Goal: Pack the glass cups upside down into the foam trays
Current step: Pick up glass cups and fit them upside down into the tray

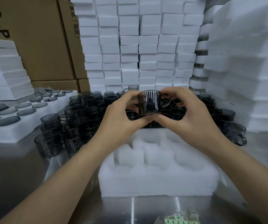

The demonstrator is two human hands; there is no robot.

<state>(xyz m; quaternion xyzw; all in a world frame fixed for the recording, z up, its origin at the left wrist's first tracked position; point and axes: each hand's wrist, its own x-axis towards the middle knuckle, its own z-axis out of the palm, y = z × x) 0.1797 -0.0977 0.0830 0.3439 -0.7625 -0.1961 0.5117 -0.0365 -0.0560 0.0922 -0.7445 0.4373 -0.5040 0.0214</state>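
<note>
Landmark: foam tray (156,180), white, with its moulded pockets unfilled.

- Stacked foam blocks (139,46): a wall of them well behind the foam tray, with further stacks behind and to its right and left.
- Cardboard boxes (38,38): behind and left of the foam tray, beside the block wall.
- Steel table (17,175): under the foam tray, which sits near its front edge.
- Flat foam sheet (9,135): left of the foam tray and well apart from it; it carries rows of grey round lids (8,120).
- Loose smoky glass cups (85,113): a dense crowd directly behind the foam tray, spreading to its left and right. Those at the left stand upright.
- Left hand (122,117) and right hand (188,115): above the far edge of the foam tray. Both are curled around one held cup (149,102), with the thumbs at its lower edge and the fingers over the top.
- Held cup: in the air above the back of the foam tray, in no pocket, with its handle toward the right hand. Cannot tell which end is up.
- Green-printed packet (183,219): on the table in front of the foam tray.
</note>
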